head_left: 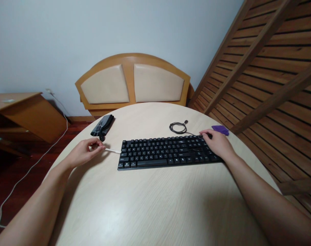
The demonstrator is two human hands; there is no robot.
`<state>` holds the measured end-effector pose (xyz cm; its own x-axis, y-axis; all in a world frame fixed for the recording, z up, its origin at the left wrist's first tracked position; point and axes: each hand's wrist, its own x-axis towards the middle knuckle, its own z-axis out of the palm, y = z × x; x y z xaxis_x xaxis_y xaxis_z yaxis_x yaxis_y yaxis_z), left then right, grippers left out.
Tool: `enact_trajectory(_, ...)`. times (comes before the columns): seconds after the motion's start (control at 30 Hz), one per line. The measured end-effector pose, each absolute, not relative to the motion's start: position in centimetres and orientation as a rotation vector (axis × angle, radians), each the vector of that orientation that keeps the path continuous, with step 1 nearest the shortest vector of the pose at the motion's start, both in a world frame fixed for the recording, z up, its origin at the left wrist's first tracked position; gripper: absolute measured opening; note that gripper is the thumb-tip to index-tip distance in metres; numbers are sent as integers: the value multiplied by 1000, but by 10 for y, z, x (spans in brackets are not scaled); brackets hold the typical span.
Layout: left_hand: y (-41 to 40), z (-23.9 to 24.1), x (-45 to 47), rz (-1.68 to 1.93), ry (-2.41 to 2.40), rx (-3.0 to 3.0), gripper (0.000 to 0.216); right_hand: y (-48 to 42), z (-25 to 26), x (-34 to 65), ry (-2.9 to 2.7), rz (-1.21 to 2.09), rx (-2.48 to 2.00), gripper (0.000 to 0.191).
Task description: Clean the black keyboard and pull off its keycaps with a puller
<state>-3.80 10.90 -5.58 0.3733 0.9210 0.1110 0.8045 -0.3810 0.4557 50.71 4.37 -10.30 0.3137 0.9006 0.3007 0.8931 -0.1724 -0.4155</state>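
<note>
A black keyboard lies flat on the round pale table, its keys facing up. My left hand is beside its left end, fingers pinched on a thin white stick, perhaps a cotton swab. The stick's far tip reaches the keyboard's left edge; whether it touches is hard to tell. Over the number-pad end, my right hand grips the keyboard, thumb and fingers at its back right corner and partly hiding the keys. The keyboard's thin black cable is coiled behind it.
A dark folded item with a black strap or cord lies at the back left of the table. Behind my right hand is a purple cloth. A wooden headboard stands beyond, a slatted wooden screen to the right, a cabinet left.
</note>
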Motion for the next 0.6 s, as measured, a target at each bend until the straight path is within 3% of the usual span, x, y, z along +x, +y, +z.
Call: enact_trajectory(0.6,104,-64,-16,551,1218,2362,34,44,-102,505,-1587,4,-2058,31)
